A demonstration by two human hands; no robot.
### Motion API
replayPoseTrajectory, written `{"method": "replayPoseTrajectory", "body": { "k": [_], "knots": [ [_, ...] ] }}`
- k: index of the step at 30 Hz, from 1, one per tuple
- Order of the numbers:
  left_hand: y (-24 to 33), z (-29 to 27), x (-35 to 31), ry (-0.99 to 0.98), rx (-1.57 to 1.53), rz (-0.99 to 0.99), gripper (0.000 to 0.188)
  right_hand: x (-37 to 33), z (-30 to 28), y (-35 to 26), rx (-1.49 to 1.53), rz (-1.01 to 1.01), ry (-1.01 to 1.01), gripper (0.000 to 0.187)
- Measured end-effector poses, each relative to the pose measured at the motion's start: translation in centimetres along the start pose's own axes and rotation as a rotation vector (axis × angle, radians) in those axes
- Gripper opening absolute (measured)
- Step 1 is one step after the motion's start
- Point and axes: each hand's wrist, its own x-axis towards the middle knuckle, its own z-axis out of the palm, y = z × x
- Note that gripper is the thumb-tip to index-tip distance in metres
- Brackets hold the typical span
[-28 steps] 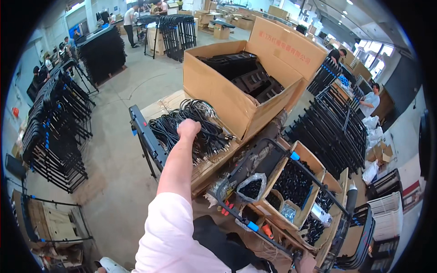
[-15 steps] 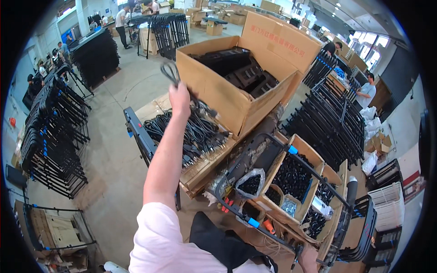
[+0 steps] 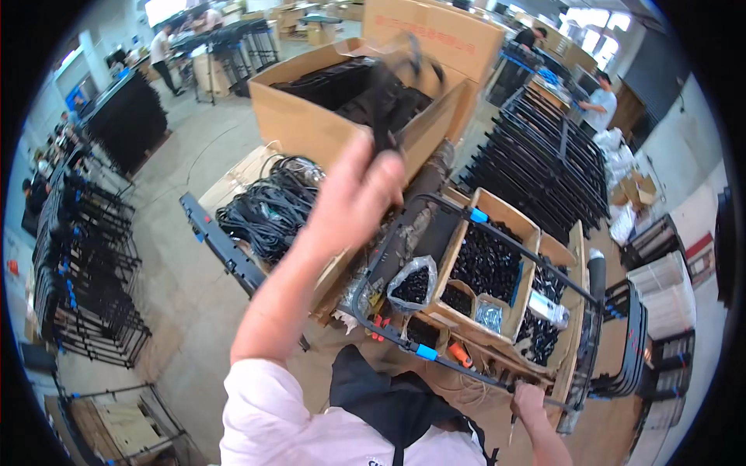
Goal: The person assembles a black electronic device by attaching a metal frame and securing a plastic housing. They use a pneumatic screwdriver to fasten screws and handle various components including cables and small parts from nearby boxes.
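Note:
My left hand [image 3: 361, 182] is closed on a looped black cable [image 3: 412, 58], raised in front of the open cardboard box and smeared by motion. A dark stretch of what it holds hangs just above the fingers, and its shape is unclear. Below and to the left lies a heap of black cables [image 3: 268, 206] on a cardboard-covered surface. Down at the lower right, my right hand [image 3: 528, 398] is wrapped round the tube of a black frame [image 3: 466, 378] with blue sleeves. A thin shaft [image 3: 512, 429] points down beside that hand; its kind is unclear.
The large cardboard box [image 3: 299, 116] contains black moulded parts. Wooden bins [image 3: 531, 272] hold small black pieces, with a bag of black pieces [image 3: 412, 283] alongside. An orange-handled tool [image 3: 460, 355] lies below. Frame stacks [image 3: 544, 163] stand right; a person [image 3: 598, 105] stands beyond.
My left hand has swung right and closer with the cable, from above the heap to in front of the box. The right hand stays at the frame. The whole view has shifted slightly.

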Motion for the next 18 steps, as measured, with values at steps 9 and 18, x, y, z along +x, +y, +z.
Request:
{"method": "replayPoseTrajectory", "body": {
  "k": [9, 18],
  "knots": [
    [-9.1, 11.5, -17.9, -0.512, 0.061, -0.501, 0.029, 1.5, -4.5, -1.3, 0.003, 0.078, -0.086, 0.033],
    [-13.3, 13.1, -25.9, -0.698, 0.056, -0.681, 0.028, 1.1, -0.4, -1.9, 0.381, 0.071, 0.175, 0.040]
  ]
}}
